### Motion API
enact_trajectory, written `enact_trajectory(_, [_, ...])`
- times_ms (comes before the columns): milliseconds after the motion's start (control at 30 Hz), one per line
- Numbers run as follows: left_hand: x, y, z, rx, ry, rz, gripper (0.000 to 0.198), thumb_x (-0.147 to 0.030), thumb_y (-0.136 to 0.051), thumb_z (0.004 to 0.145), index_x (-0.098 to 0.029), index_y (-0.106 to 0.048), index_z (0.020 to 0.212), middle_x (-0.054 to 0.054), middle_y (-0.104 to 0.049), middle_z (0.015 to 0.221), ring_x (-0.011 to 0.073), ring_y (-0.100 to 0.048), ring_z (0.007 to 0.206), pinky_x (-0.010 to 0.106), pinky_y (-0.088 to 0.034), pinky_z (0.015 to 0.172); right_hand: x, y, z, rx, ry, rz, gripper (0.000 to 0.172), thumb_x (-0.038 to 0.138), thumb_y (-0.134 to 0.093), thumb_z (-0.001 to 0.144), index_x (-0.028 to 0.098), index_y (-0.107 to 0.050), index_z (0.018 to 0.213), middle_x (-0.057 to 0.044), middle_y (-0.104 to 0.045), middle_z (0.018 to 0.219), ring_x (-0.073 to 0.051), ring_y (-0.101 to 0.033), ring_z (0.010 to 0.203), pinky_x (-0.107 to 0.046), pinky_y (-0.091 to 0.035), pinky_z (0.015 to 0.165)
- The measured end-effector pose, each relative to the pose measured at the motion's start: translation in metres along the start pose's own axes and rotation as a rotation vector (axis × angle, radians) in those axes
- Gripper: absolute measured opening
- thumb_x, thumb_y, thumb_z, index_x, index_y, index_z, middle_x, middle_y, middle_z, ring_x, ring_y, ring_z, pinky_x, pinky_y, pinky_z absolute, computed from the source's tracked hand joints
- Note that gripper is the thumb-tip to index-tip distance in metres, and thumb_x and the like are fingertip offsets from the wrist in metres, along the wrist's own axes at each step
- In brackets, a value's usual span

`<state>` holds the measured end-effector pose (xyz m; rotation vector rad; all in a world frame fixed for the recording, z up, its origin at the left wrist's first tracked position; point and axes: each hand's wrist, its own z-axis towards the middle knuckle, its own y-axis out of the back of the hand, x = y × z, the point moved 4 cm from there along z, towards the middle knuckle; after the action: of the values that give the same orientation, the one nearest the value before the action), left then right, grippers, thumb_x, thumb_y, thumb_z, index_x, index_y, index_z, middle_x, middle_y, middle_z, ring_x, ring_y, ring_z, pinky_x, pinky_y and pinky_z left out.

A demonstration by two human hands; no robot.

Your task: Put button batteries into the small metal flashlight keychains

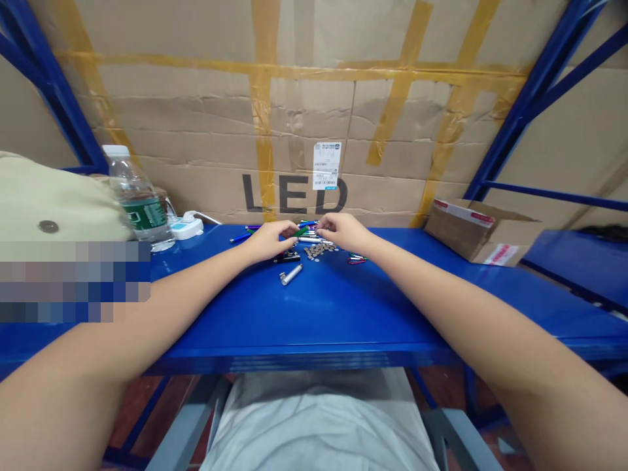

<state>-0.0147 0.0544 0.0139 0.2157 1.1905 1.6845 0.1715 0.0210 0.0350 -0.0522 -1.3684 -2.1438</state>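
Observation:
My left hand (269,241) is closed, with its fingertips on a slim green metal tube (301,231) that points toward my right hand. My right hand (343,230) has its thumb and fingers bent together just right of the tube. Whatever may be in that pinch is too small to make out. Beneath and between the hands lies a pile of small round coin-like discs (318,250). Nearer to me rests a silver tube (292,275) with a small metal fitting at one end. A black tube (287,259) lies under my left hand.
More coloured tubes (240,238) lie behind my hands, and small carabiner-like clips (356,259) sit by my right wrist. A water bottle (140,203), a white power strip (186,226) and a pale bag (59,203) stand left. An open carton (478,232) is on the right.

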Motion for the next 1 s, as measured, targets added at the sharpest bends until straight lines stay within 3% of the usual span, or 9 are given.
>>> enact_trajectory(200, [-0.018, -0.015, 0.000, 0.085, -0.106, 0.011, 0.026, -0.020, -0.057, 0.082, -0.018, -0.064, 0.108, 0.005, -0.071, 0.099, 0.0184, -0.066, 0.088, 0.031, -0.051, 0.078, -0.003, 0.006, -0.018, 0.005, -0.096, 0.289, 0.007, 0.016, -0.060, 0.078, 0.016, -0.064, 0.083, -0.002, -0.065, 0.073, -0.013, -0.056, 0.066, -0.026, -0.044, 0.062])
enact_trajectory(667, [-0.015, -0.016, -0.001, 0.041, -0.192, 0.095, 0.027, -0.019, -0.057, 0.084, -0.017, -0.066, 0.110, 0.006, -0.071, 0.100, 0.0187, -0.065, 0.088, 0.031, -0.050, 0.078, -0.002, 0.004, -0.021, 0.079, -0.092, 0.339, 0.004, 0.017, -0.063, 0.078, 0.015, -0.063, 0.082, -0.001, -0.063, 0.071, -0.012, -0.054, 0.064, -0.025, -0.043, 0.059])
enact_trajectory(833, [-0.018, -0.015, -0.002, 0.016, -0.226, 0.107, 0.027, -0.021, -0.056, 0.086, -0.019, -0.066, 0.110, 0.005, -0.071, 0.102, 0.0185, -0.065, 0.090, 0.031, -0.050, 0.080, -0.005, 0.006, -0.019, 0.073, -0.012, 0.182, 0.004, 0.016, -0.063, 0.078, 0.015, -0.065, 0.081, -0.001, -0.064, 0.071, -0.013, -0.055, 0.064, -0.026, -0.042, 0.062])
enact_trajectory(1000, [-0.020, -0.012, -0.002, -0.001, -0.201, 0.081, 0.025, -0.027, -0.054, 0.090, -0.018, -0.067, 0.109, 0.006, -0.072, 0.097, 0.0185, -0.066, 0.088, 0.032, -0.050, 0.082, -0.008, 0.008, -0.017, 0.032, 0.220, -0.016, 0.007, 0.014, -0.061, 0.081, 0.016, -0.068, 0.082, -0.005, -0.069, 0.083, -0.016, -0.059, 0.078, -0.029, -0.042, 0.074])
